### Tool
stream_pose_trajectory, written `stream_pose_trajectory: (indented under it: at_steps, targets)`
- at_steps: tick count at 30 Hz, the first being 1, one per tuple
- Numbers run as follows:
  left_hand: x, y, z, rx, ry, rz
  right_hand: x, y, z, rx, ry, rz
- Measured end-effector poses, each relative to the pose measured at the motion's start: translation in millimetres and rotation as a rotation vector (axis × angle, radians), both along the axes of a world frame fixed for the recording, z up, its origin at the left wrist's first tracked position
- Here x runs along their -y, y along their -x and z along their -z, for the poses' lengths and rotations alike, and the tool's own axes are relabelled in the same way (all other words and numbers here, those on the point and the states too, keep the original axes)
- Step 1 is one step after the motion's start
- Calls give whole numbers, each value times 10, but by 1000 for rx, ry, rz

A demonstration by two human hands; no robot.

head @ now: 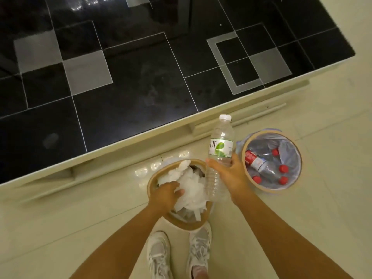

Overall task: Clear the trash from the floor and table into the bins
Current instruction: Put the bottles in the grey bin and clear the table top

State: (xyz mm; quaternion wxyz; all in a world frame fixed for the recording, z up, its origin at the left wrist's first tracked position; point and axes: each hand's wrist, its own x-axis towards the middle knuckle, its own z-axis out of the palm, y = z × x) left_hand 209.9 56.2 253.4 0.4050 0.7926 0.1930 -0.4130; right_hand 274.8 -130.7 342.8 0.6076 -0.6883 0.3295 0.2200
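My right hand (228, 175) grips a clear plastic water bottle (220, 141) with a white cap and a green-leaf label, held upright between two round bins on the floor. My left hand (166, 195) rests on a heap of crumpled white tissue (191, 188), fingers curled into it, over the near bin (181, 223), which has a tan rim. The far bin (297, 172), lined with a bluish bag, sits to the right of the bottle and holds several empty bottles with red caps (283, 168).
A low table (124, 93) with a glossy black and grey tiled top and cream edge fills the upper view, its front edge just beyond the bins. Pale floor tiles (322, 228) surround me. My white sneakers (159, 254) stand right behind the near bin.
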Motion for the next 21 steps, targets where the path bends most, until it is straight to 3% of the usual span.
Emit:
stream_pose_trajectory:
  at_steps: [2,5,9,15,21]
  targets:
    - [79,-33,-126,108,-26,-32,88,59,56,3,-24,43]
    - [349,-158,-397,269,100,-25,305,119,159,10,-1,92]
    - [1016,-411,-530,312,225,191,750,142,287,19,44,100]
    - [2193,-796,-437,435,220,209,1590,-71,365,119,93,47]
    - [2880,-977,-214,501,92,128,2325,-371,449,45,45,-7]
